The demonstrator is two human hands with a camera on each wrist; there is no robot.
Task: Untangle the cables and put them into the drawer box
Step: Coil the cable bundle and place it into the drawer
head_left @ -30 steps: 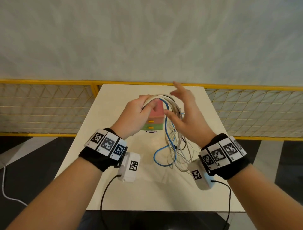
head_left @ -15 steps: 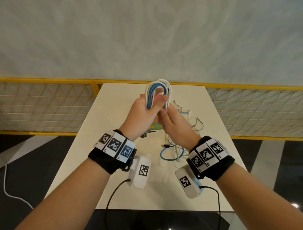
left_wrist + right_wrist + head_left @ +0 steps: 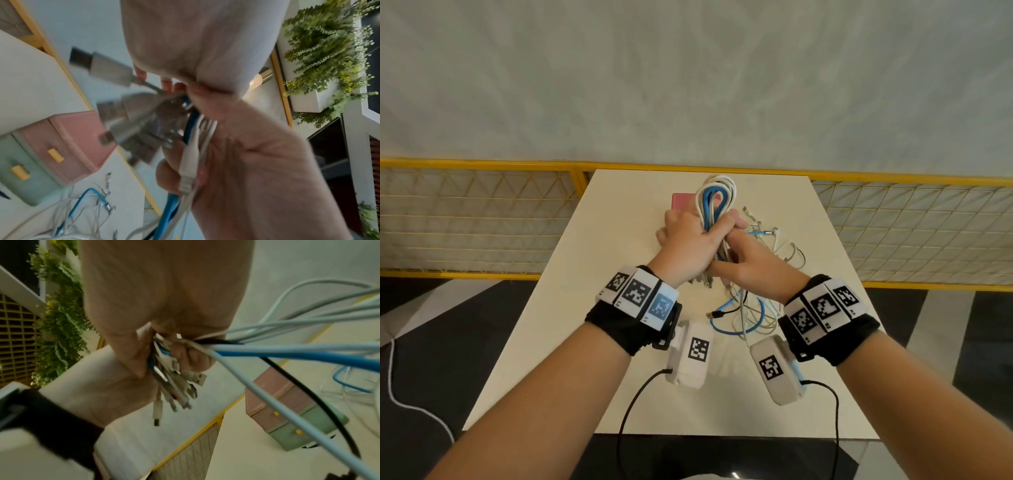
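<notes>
A bundle of white and blue cables (image 3: pixel 716 200) stands looped above my left hand (image 3: pixel 688 245), which grips it in a fist. My right hand (image 3: pixel 751 270) grips the same bundle just below, touching the left hand. The rest of the cables (image 3: pixel 744 317) hang down and lie tangled on the table, with loose ends (image 3: pixel 774 236) to the right. A cluster of USB plugs (image 3: pixel 177 386) sticks out under the left fist. The drawer box (image 3: pixel 683 202), pink over green with yellow handles (image 3: pixel 68 146) (image 3: pixel 287 410), stands behind the hands, mostly hidden in the head view.
The cream table (image 3: pixel 571 342) is small, and its far edge meets a yellow mesh fence (image 3: pixel 482 219) and a grey wall. Black leads trail from both wrist cameras over the near edge. Green plants (image 3: pixel 324 48) stand off to the side.
One second ago my right hand was open beside the cables; it now grips them. My left hand has lifted the bundle up off the drawer box; little has moved in the last half second.
</notes>
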